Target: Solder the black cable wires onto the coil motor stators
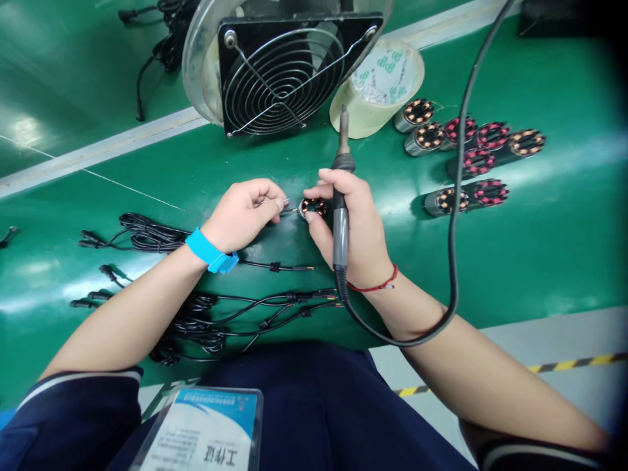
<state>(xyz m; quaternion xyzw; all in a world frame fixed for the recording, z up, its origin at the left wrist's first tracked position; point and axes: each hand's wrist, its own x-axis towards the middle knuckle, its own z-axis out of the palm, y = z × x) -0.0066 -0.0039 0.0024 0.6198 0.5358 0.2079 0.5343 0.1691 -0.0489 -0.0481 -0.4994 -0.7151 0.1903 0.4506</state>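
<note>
My right hand [353, 229] grips a soldering iron [340, 196] with its tip pointing away from me, and its fingers also steady a small motor stator [314, 208] with copper windings on the green bench. My left hand [248, 210], with a blue wrist strap [210, 251] on the wrist, pinches a thin wire end [288, 208] right against the stator's left side. The iron's black cord [454, 216] loops from my right wrist up to the top right.
A black fan [289, 72] in a clear housing stands behind my hands, a tape roll [377, 88] beside it. Several stators [471, 157] lie at the right. Bundles of black cables [206, 314] lie near the bench's front edge and at the left.
</note>
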